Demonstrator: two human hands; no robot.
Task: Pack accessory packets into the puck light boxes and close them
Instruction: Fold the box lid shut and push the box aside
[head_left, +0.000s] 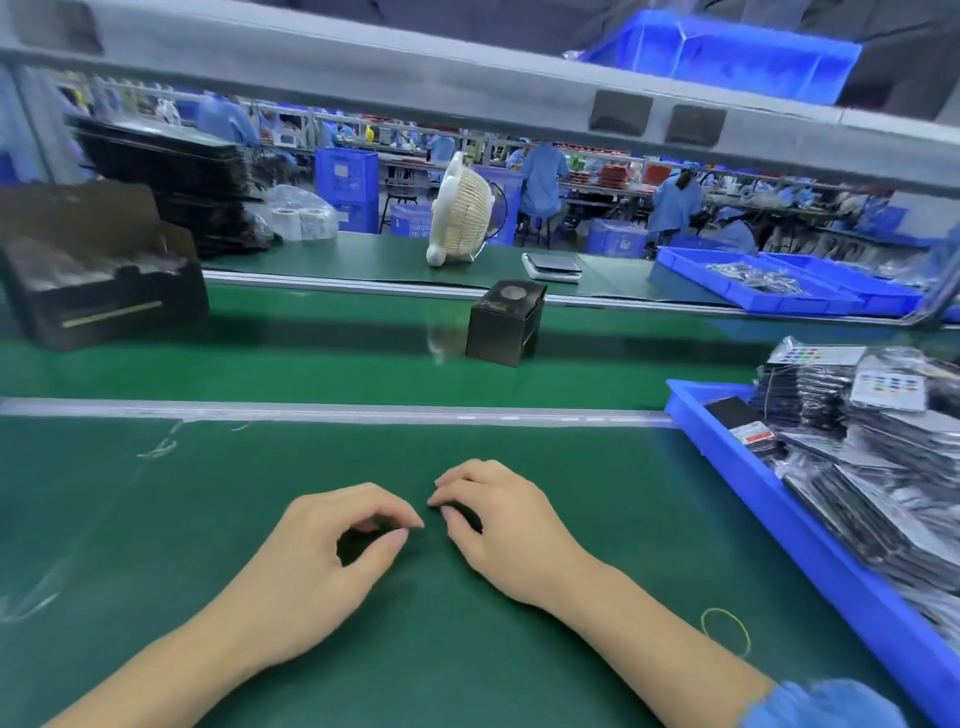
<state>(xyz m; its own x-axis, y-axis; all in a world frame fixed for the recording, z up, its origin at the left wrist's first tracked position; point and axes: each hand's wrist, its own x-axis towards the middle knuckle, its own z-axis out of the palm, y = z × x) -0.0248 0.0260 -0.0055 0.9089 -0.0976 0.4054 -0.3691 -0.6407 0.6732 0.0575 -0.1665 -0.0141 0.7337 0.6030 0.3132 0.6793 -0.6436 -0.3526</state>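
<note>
Presently we hold nothing: our left hand (317, 551) and right hand (498, 525) rest on the green mat (156, 519) side by side, fingers loosely curled, fingertips nearly meeting, no packet or box between them. Item: puck light box (506, 325), black card, count one, standing on the conveyor belt (311, 358) beyond the mat, well apart from both hands, its top flap apparently raised. We judge it light and fairly stiff but easily dented; best taken by its side walls, the flap pressed down afterwards with flat fingers. Item: accessory packets (883, 467), clear film over dark contents, heaped in the blue tray (779, 499) at our right; too many and too overlapped to count. We judge them thin, limp and slippery, likely to slide off the stack; pinch one by an edge. Item: yellow rubber band (725, 629), count one, lying on the mat near the tray.
</note>
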